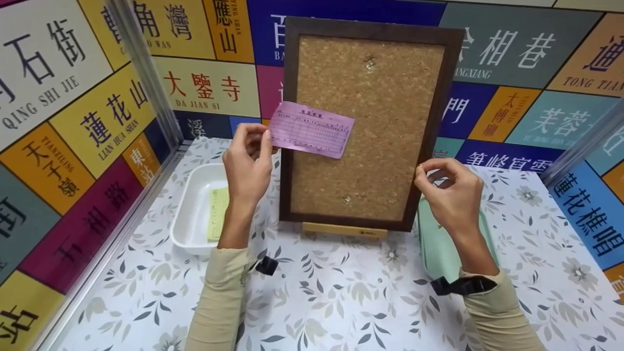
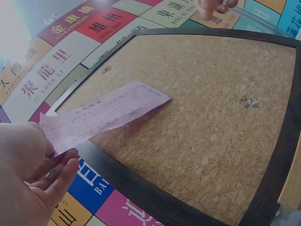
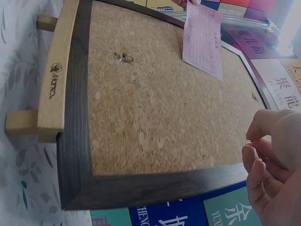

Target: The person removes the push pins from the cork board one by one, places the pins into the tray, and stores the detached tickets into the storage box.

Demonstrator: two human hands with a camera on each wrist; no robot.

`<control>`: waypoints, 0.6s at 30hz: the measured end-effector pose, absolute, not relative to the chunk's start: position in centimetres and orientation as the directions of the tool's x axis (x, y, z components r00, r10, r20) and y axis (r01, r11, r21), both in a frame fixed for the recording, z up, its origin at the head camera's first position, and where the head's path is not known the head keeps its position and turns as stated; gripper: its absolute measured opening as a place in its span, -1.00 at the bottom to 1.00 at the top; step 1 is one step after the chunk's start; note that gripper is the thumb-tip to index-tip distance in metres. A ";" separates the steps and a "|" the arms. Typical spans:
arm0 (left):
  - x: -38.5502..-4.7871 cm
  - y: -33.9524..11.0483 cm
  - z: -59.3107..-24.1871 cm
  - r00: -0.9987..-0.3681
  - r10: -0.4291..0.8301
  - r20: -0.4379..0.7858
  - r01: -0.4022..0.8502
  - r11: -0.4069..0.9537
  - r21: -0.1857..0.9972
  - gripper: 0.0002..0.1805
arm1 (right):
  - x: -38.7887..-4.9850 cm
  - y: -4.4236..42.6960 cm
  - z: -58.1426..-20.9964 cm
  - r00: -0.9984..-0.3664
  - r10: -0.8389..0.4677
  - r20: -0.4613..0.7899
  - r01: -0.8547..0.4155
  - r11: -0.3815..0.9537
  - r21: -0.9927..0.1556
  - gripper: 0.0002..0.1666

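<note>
My left hand [image 1: 248, 163] pinches the left edge of a pink printed slip [image 1: 314, 130] between thumb and fingers. The slip is held in front of the left part of a framed cork board [image 1: 365, 107]; its far end tilts close to the cork in the left wrist view. By the board's right edge, my right hand [image 1: 451, 195] has thumb and forefinger tips pressed together. A gold-coloured speck that looks like a thumbtack [image 1: 419, 167] shows at those tips, too small to make out well. The cork bears two worn patches, one high and one low.
The board leans upright on a wooden stand [image 1: 345, 230]. To the left, a white tray [image 1: 178, 229] holds yellow-green slips [image 1: 218, 214]. A pale green tray [image 1: 434, 253] lies under my right forearm. Walls with coloured sign panels [image 1: 209, 87] enclose the patterned tabletop [image 1: 317, 292].
</note>
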State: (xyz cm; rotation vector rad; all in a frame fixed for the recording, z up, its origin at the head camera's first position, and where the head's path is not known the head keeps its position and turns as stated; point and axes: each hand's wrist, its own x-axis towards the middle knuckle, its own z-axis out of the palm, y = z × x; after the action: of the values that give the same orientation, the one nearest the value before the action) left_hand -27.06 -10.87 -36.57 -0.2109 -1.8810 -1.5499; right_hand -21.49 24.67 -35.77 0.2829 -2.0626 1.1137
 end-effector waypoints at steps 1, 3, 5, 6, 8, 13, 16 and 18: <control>-27.0 -10.8 -36.5 -0.754 -0.290 0.589 0.528 0.267 0.807 -0.82 | -21.4 24.9 -35.9 -0.685 0.156 0.712 -0.507 0.599 -0.620 -0.91; -27.0 -10.8 -36.5 -0.753 -0.291 0.590 0.537 0.248 0.806 -0.82 | -21.3 25.4 -36.2 -0.681 0.161 0.714 -0.503 0.607 -0.616 -0.91; -27.0 -10.8 -36.4 -0.750 -0.289 0.595 0.547 0.233 0.804 -0.82 | -21.2 26.0 -36.5 -0.682 0.165 0.713 -0.494 0.616 -0.614 -0.91; -26.9 -10.8 -36.3 -0.748 -0.289 0.597 0.553 0.226 0.802 -0.82 | -21.2 26.4 -36.8 -0.684 0.170 0.709 -0.486 0.619 -0.617 -0.92; -26.9 -10.8 -36.2 -0.745 -0.291 0.600 0.556 0.224 0.800 -0.81 | -21.4 27.2 -37.5 -0.694 0.180 0.697 -0.462 0.631 -0.623 -0.91; -26.8 -11.1 -36.2 -0.747 -0.288 0.599 0.557 0.220 0.800 -0.82 | -22.3 29.6 -39.9 -0.718 0.207 0.665 -0.391 0.669 -0.631 -0.89; -26.8 -11.5 -36.3 -0.756 -0.279 0.592 0.548 0.226 0.806 -0.83 | -22.5 30.7 -40.9 -0.724 0.207 0.657 -0.379 0.677 -0.631 -0.89; -26.7 -11.7 -36.4 -0.760 -0.279 0.587 0.537 0.239 0.809 -0.84 | -22.6 31.2 -41.3 -0.730 0.202 0.653 -0.378 0.677 -0.632 -0.89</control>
State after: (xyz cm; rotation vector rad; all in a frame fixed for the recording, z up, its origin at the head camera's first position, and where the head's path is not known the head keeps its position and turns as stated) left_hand -26.70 -11.74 -36.40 -0.2362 -1.8592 -1.5920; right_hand -22.55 31.17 -41.27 0.1344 -2.1618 1.0255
